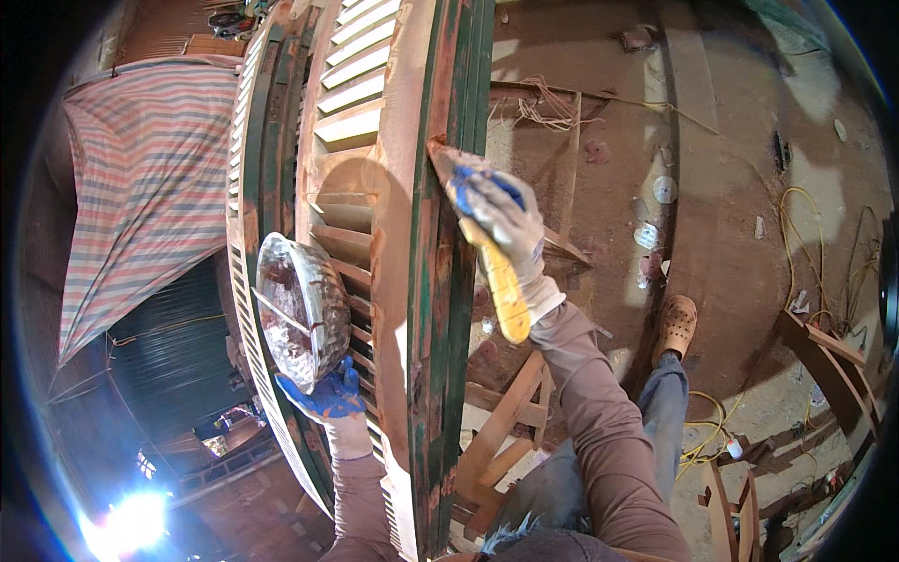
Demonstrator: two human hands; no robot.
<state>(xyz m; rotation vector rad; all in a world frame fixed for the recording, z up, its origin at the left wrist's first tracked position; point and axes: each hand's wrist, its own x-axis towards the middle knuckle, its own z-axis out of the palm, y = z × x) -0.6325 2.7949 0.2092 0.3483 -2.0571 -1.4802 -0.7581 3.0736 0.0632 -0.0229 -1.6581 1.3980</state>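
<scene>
- My right hand (506, 220) is closed round a brush (506, 292), its tip seemingly touching the shutter (393, 272).
- My left hand (323, 398) clasps a bowl (325, 309) from below.

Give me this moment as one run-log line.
left hand: holds bowl | right hand: holds yellow-handled tool, tip at green-streaked edge of slatted panel

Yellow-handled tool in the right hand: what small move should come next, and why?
Perhaps draw the yellow-handled tool along the patchy green-and-brown wooden edge: the gloved right hand holds its tip at that edge.
</scene>
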